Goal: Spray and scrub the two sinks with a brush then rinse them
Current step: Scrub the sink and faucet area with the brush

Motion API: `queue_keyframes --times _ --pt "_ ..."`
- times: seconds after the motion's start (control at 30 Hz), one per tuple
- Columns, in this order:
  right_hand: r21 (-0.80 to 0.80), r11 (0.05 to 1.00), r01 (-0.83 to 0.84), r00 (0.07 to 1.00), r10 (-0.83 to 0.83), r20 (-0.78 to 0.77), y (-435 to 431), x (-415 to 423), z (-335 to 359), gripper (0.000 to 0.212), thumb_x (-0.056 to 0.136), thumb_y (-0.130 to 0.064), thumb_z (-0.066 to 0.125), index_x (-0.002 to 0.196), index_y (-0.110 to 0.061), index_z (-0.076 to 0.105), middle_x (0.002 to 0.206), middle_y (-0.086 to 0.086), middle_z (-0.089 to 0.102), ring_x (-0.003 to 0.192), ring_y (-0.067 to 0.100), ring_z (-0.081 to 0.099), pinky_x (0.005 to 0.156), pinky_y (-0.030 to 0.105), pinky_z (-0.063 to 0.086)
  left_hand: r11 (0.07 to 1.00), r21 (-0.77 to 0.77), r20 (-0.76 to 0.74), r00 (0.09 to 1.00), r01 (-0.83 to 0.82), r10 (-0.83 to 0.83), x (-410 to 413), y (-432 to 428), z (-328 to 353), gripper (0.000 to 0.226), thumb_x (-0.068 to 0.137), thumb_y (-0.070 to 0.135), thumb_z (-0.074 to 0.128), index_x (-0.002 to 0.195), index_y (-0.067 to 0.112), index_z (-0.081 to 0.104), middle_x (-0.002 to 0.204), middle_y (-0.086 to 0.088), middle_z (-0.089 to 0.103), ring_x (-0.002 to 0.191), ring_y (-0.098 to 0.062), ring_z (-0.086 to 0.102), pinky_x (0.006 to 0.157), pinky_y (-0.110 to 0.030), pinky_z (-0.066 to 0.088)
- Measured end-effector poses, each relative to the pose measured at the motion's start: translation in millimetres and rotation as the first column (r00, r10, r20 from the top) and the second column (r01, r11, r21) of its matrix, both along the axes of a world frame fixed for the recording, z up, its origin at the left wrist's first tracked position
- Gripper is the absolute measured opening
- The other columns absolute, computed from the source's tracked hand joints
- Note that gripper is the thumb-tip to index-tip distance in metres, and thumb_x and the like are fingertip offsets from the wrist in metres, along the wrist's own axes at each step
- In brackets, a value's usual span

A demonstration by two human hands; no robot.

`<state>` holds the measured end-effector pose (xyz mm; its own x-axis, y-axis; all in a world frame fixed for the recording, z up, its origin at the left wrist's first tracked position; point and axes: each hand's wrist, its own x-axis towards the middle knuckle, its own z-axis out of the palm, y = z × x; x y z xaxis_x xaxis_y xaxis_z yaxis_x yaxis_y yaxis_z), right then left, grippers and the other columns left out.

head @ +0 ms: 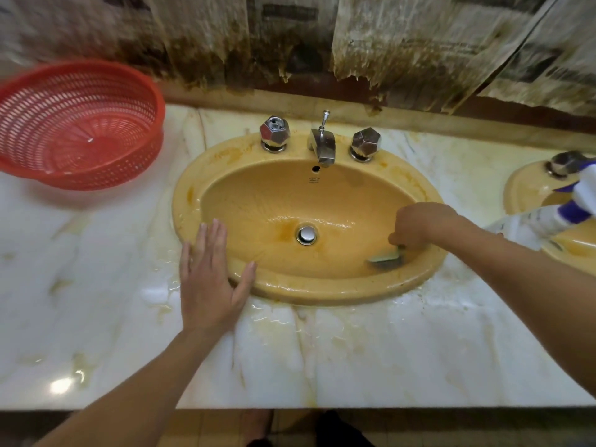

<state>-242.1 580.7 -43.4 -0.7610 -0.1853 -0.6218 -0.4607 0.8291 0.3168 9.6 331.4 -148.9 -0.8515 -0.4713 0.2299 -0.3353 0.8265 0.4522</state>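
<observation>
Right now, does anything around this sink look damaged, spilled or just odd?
Yes. The paper covering on the wall behind the sink is stained dark brown, its lower edge ragged and torn. Yellowish water has pooled on the marble counter around the basin's rim. The left tap handle shows an open hollow on top; the right one doesn't.

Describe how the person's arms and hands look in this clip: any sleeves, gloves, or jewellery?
Both forearms are bare for their whole visible length, with no sleeve showing. The left hand and the right hand wear no gloves. No watch, bracelet or ring shows on either, though the right hand's fingers are mostly hidden from the camera. No markings are visible on either arm.
</observation>
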Motion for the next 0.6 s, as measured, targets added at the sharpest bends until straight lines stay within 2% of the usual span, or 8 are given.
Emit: queue_keyframes --times 0.07,0.13,0.2,0.27,0.33,0.43,0.53,0.6 --pt "0.042 0.995 -0.086 0.995 0.088 -0.046 -3.3 -1.9 1.6 0.028 0.095 -0.045 0.052 0.078 -0.026 0.064 0.079 -0.006 0.061 0.068 0.016 0.056 0.057 0.029 0.043 0.978 0.107 0.001 0.983 -0.181 0.182 11.6 9.9 -0.4 0.078 0.098 0.059 0.034 0.160 0.012 0.024 0.168 -0.003 0.021 0.157 -0.014 0.005 0.128 -0.047 0.007" --pt "-0.099 0.995 -0.005 0.984 0.022 0.175 -7.4 -7.6 0.9 0.036 0.088 -0.048 0.058 0.059 -0.027 0.069 0.074 -0.004 0.058 0.067 0.018 0.053 0.062 0.032 0.043 0.929 0.182 0.022 0.946 -0.322 0.323 18.5 16.3 -1.7 0.079 0.098 0.060 0.031 0.160 0.013 0.021 0.168 -0.004 0.021 0.157 -0.014 0.004 0.128 -0.045 0.006" --pt "-0.101 0.995 0.005 0.968 0.021 0.249 -5.9 -11.4 3.5 0.035 0.089 -0.046 0.058 0.063 -0.028 0.072 0.077 -0.005 0.057 0.068 0.018 0.052 0.062 0.031 0.040 0.894 0.203 0.035 0.915 -0.400 0.402 18.7 16.8 -2.3 0.077 0.099 0.059 0.029 0.159 0.012 0.021 0.167 -0.007 0.025 0.157 -0.018 0.008 0.127 -0.046 0.008" --pt "-0.017 0.990 -0.138 0.985 0.139 0.104 -2.8 -15.5 0.8 0.028 0.093 -0.044 0.053 0.077 -0.025 0.067 0.083 -0.006 0.060 0.073 0.017 0.056 0.059 0.030 0.040 0.885 0.181 0.052 0.902 -0.430 0.428 14.2 16.2 -1.4 0.073 0.099 0.056 0.030 0.156 0.010 0.026 0.160 -0.012 0.035 0.153 -0.028 0.021 0.126 -0.049 0.013" --pt "-0.130 0.984 -0.119 0.974 0.141 0.175 -1.8 -18.7 -9.6 0.034 0.089 -0.046 0.056 0.071 -0.019 0.061 0.077 -0.004 0.060 0.070 0.019 0.055 0.061 0.033 0.041 0.887 0.150 0.070 0.899 -0.437 0.432 10.5 18.0 -0.9 0.070 0.099 0.055 0.032 0.152 0.010 0.031 0.151 -0.013 0.043 0.145 -0.033 0.035 0.125 -0.050 0.017" --pt "-0.241 0.970 0.003 0.945 0.076 0.317 2.4 -25.8 -21.1 0.038 0.083 -0.049 0.061 0.060 -0.019 0.064 0.070 -0.001 0.058 0.066 0.022 0.053 0.063 0.035 0.041 0.879 0.142 0.077 0.890 -0.455 0.448 10.2 20.5 -3.7 0.073 0.099 0.058 0.031 0.156 0.013 0.028 0.155 -0.009 0.042 0.148 -0.026 0.033 0.127 -0.043 0.011" --pt "-0.182 0.981 -0.072 0.981 0.102 0.163 10.4 -25.0 -32.6 0.030 0.090 -0.045 0.056 0.080 -0.019 0.066 0.082 -0.002 0.064 0.072 0.017 0.058 0.060 0.030 0.042 0.859 0.140 0.084 0.871 -0.492 0.484 10.5 18.9 -7.8 0.072 0.099 0.061 0.031 0.156 0.019 0.027 0.157 -0.004 0.042 0.148 -0.023 0.034 0.127 -0.040 0.011" --pt "-0.304 0.949 0.082 0.934 0.033 0.355 8.2 -24.8 -40.8 0.038 0.086 -0.048 0.061 0.077 -0.012 0.071 0.070 -0.003 0.060 0.061 0.017 0.052 0.059 0.031 0.040 0.851 0.147 0.077 0.864 -0.504 0.498 9.7 18.5 -7.7 0.068 0.099 0.059 0.032 0.154 0.020 0.029 0.153 -0.002 0.046 0.144 -0.026 0.039 0.127 -0.041 0.013"
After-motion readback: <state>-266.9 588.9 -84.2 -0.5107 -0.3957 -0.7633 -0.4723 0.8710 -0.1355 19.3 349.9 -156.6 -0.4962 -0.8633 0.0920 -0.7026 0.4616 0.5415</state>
